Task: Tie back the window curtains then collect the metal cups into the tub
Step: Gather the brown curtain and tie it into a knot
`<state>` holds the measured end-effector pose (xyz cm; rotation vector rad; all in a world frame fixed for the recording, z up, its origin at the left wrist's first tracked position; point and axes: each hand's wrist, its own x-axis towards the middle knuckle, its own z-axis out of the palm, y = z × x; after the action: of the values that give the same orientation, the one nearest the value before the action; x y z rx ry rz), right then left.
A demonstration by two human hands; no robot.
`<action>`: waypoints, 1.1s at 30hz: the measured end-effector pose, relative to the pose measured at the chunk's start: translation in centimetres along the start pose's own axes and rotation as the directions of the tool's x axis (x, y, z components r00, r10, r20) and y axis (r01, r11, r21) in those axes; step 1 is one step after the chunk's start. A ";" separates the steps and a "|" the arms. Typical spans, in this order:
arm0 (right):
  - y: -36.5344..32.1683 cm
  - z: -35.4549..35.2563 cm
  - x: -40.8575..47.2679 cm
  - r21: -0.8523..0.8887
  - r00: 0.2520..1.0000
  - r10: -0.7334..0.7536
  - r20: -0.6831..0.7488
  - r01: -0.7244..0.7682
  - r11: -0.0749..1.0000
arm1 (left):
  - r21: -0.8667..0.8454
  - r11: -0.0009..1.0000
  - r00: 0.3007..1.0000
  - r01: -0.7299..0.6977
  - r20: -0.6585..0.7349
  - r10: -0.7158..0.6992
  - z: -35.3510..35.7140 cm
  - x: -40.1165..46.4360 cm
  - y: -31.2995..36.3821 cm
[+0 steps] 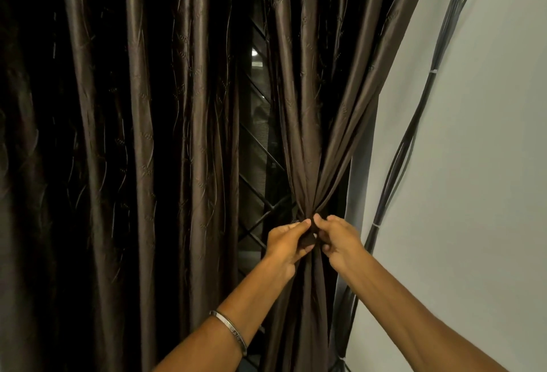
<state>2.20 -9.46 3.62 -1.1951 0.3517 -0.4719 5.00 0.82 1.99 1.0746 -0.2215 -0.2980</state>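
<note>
Two dark brown satin curtains hang over a window. The right curtain (319, 123) is gathered into a narrow bunch at waist height. My left hand (285, 243) and my right hand (340, 240) both pinch a dark fabric tie band (309, 240) wrapped around that bunch, thumbs nearly touching. The left curtain (142, 164) hangs loose and full. A metal bangle sits on my left forearm. No metal cups or tub are in view.
Between the curtains a dark window (257, 146) with a diamond metal grille shows. A pale wall (479, 164) fills the right side, with a bundle of black cables (414, 135) running down it close to the curtain edge.
</note>
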 end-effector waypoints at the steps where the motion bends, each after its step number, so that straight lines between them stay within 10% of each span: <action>1: 0.3 -0.1 0.0 0.024 0.999 0.010 0.039 -0.011 1.000 | -0.027 0.999 1.000 0.019 0.005 -0.019 -0.1 0.1 0.1; 12: 1.5 -1.9 1.8 0.281 0.903 -0.015 0.429 -0.118 0.952 | -0.120 0.986 0.992 0.118 0.048 -0.113 0.0 1.1 -0.1; 18: 1.2 -1.7 1.3 -0.009 0.895 -0.271 0.354 0.293 0.956 | -0.172 0.981 0.996 0.089 0.047 -0.082 0.0 1.4 -0.5; 23: 0.1 -2.4 1.3 -0.588 0.678 -0.637 0.367 0.700 0.406 | -0.137 0.988 0.997 0.077 0.036 -0.072 0.4 1.4 -1.2; 27: -1.1 -3.2 0.7 -0.624 0.376 -0.739 0.559 0.777 -0.077 | -0.080 0.996 0.999 0.030 0.042 -0.027 0.3 1.5 -1.6; 30: -2.1 -3.8 0.5 -0.592 0.375 -0.663 0.648 0.795 -0.129 | -0.003 1.000 1.000 -0.016 0.008 0.016 0.4 1.6 -1.8; 33: -2.5 -3.7 0.5 -0.592 0.468 -0.688 0.555 0.803 0.070 | 0.091 0.992 0.996 -0.091 -0.010 0.092 0.4 1.5 -1.7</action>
<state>0.34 -13.44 4.75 -2.3658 -0.3219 -1.2511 6.08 -0.82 0.71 1.1518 -0.2730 -0.1993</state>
